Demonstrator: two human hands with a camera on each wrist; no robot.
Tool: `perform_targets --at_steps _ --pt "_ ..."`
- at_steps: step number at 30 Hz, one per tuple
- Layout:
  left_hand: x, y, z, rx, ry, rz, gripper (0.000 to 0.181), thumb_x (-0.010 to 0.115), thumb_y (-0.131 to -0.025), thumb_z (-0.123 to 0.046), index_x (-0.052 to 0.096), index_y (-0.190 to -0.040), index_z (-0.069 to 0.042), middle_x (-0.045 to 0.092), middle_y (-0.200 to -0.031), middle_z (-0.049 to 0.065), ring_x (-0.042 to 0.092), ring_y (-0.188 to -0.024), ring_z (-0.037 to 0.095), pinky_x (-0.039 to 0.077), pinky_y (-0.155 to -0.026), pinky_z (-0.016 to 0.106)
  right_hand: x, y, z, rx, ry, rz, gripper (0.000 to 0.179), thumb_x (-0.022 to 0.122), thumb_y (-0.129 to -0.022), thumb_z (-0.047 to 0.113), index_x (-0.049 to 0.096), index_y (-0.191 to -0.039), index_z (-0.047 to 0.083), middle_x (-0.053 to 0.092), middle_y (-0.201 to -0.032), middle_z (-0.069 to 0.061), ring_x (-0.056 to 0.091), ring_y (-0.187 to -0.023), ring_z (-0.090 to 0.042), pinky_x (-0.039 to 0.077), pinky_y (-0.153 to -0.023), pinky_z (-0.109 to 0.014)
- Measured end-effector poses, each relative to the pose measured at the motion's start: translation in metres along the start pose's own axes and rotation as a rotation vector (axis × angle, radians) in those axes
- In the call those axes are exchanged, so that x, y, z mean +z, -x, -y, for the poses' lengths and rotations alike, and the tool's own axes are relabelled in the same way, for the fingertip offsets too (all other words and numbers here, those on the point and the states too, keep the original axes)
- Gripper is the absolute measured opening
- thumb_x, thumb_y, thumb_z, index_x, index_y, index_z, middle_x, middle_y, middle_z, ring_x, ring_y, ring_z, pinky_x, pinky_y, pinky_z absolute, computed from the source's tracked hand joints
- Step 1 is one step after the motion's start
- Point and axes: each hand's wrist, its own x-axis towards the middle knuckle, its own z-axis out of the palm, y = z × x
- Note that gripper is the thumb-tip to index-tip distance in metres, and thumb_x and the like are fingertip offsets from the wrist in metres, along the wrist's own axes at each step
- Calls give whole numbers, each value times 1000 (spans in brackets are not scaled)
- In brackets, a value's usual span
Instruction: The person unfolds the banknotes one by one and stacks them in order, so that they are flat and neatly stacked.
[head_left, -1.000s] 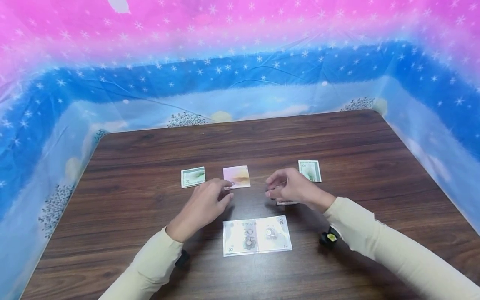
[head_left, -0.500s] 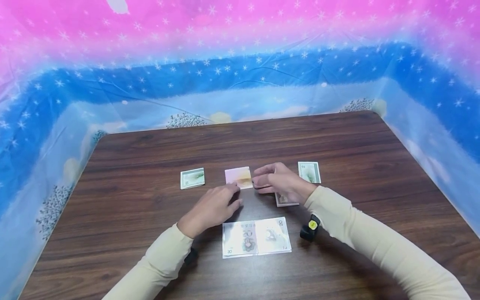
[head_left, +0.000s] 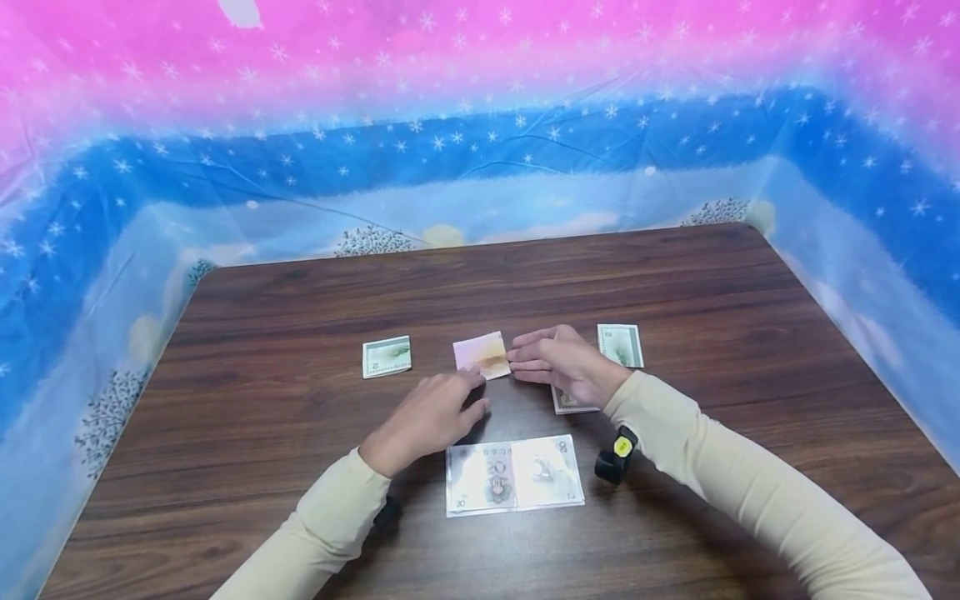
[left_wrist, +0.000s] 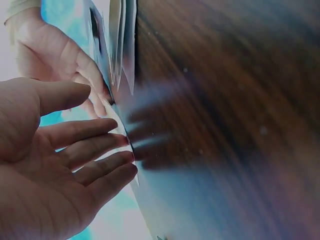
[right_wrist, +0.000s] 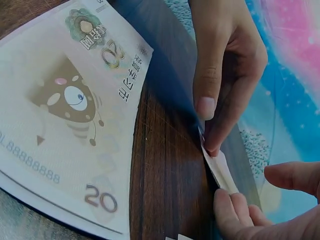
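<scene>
A folded pink and yellow play banknote (head_left: 480,353) lies slightly askew near the middle of the table in the head view. The fingertips of my left hand (head_left: 427,417) rest on its near edge, the thumb held apart. My right hand (head_left: 573,362) has its outstretched fingers against the note's right edge. In the left wrist view the left hand (left_wrist: 75,165) shows straight fingers along the note's edge, thumb free. From the right wrist, the right hand's (right_wrist: 265,215) fingers touch the note (right_wrist: 220,170), opposite the left hand (right_wrist: 227,65).
Nearer me lies a banknote marked 20 (head_left: 513,475), creased down the middle. Folded green notes lie at left (head_left: 387,357) and right (head_left: 621,345). A brownish folded note (head_left: 572,402) is partly under the right hand. All lie on the dark wooden table (head_left: 262,433).
My right hand has moved left from beside the brownish note to the pink and yellow note's edge. The left hand has slid slightly right. The pink and yellow note has shifted right and turned a little.
</scene>
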Motion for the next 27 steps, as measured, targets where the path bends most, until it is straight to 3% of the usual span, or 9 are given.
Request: perform_targets --at_steps 5,10,12,16,21,25,27 --pt "0 1 -2 14 33 -10 33 64 -101 -21 66 -128 -3 69 -121 10 63 -91 19 54 -85 41 -1 -2 -4 -12 -36 -7 48 60 -95 -8 44 -139 -15 60 -125 -27 67 -110 -30 53 -99 -39" --pt "-1 3 -5 36 67 -13 31 64 -101 -20 68 -127 -4 68 -98 5 52 -65 14 47 -62 33 -1 -4 -11 -45 -37 -33 41 65 -92 -7 51 -129 -16 66 -107 -19 70 -89 -21 57 -91 -36" --pt "-1 4 -6 43 78 -11 30 63 -102 -19 68 -127 -5 66 -93 4 50 -62 14 45 -59 33 -1 -5 -14 -58 -32 -52 37 67 -91 -8 54 -125 -16 67 -101 -17 70 -84 -19 59 -87 -34" --pt "-2 5 -7 46 100 -49 31 62 -102 -17 68 -129 -5 71 -111 6 59 -77 15 52 -73 36 -2 -3 -15 -81 -9 -82 34 68 -88 -9 57 -120 -15 65 -95 -15 68 -77 -16 60 -80 -31" --pt "-5 7 -3 -10 151 -193 31 64 -100 -15 67 -128 -3 72 -117 11 68 -96 22 55 -85 45 -4 3 -13 -93 9 -78 34 68 -88 -8 57 -120 -14 65 -100 -17 68 -80 -17 60 -79 -30" --pt "-7 6 3 -119 311 -263 45 65 -98 -15 56 -139 4 67 -126 21 68 -113 31 53 -98 47 -6 11 -10 -110 5 -61 33 68 -89 -7 57 -120 -13 64 -103 -17 69 -85 -18 60 -83 -32" --pt "-7 4 6 -168 490 -253 49 65 -99 -13 51 -142 7 65 -129 24 67 -115 33 53 -98 44 -7 15 -9 -122 3 -50 33 68 -90 -7 57 -120 -14 65 -101 -16 69 -86 -18 59 -85 -33"
